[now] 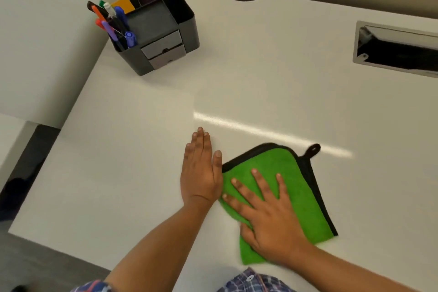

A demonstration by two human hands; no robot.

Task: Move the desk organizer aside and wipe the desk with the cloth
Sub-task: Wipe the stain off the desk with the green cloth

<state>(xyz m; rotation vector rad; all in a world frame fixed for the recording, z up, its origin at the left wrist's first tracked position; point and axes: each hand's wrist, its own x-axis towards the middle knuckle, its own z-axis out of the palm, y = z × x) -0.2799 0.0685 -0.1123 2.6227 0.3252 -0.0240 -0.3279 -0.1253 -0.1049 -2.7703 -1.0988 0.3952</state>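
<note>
A green cloth [301, 187] with a black border and a hanging loop lies flat on the white desk [118, 161], near its front edge. My right hand [265, 213] presses on the cloth, palm down, fingers spread. My left hand [201, 173] rests flat on the bare desk just left of the cloth, fingers together, its thumb at the cloth's edge. The black desk organizer [166, 28] stands at the far left corner, well away from both hands. It holds several coloured pens and has small grey drawers.
A rectangular cable opening [398, 50] with a metal frame is set into the desk at the far right. A white partition wall [47, 31] runs along the desk's left side. The desk's left front corner drops off to a dark floor [30, 265].
</note>
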